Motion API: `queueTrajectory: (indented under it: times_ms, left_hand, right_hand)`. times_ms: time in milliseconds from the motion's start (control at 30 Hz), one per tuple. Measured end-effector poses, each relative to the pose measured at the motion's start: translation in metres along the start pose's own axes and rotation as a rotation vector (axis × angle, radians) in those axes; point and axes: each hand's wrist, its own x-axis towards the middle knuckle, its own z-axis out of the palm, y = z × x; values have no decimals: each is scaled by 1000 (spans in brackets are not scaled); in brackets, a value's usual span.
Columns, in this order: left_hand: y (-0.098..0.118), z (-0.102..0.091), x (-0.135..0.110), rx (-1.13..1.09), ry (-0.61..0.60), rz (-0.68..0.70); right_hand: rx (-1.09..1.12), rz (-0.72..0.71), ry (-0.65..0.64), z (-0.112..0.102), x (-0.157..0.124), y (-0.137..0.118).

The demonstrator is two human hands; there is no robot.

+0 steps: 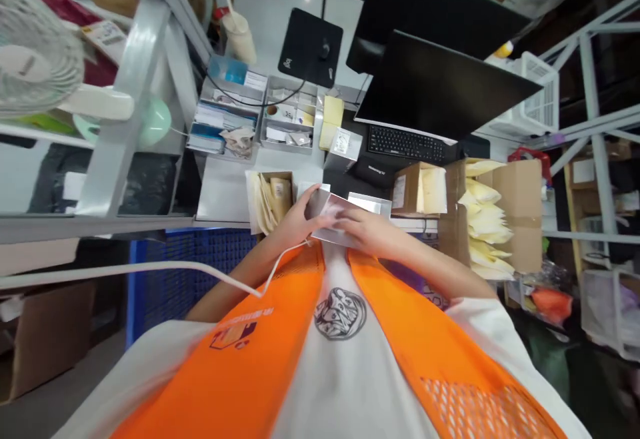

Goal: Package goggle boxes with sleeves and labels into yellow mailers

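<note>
A small silvery-white box (338, 236) is held close in front of my chest, over the near edge of the desk. My left hand (299, 218) grips its left side, the thumb along the near face. Fingers of my right hand (367, 227) lie across its top and right side. Just beyond, a white open tray or box lid (370, 204) sits on the desk, partly hidden by my right hand. Farther back stands another small white box (344, 148) with a printed label.
Left of my hands is a carton of padded envelopes (278, 192); to the right are a smaller carton (419, 189) and a large carton (453, 209) with yellow mailers. Grey organiser bins (289, 114), a keyboard (406, 142) and monitors (445, 89) stand behind. A white cable (175, 266) crosses at left.
</note>
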Motion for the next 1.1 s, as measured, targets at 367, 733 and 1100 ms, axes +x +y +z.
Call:
queueTrajectory:
  times_ms: [367,733,1100]
  left_hand:
    - [6,42,32,154,-176,-71]
    - [-13,69,11,168,-49,-71]
    - [-58,144,-48,11,283,-42]
  right_hand:
    - [-334,132,-96,70,-23,31]
    - [-370,96,-220,85,-50,44]
    - [-414,-309,-323,68,-100,51]
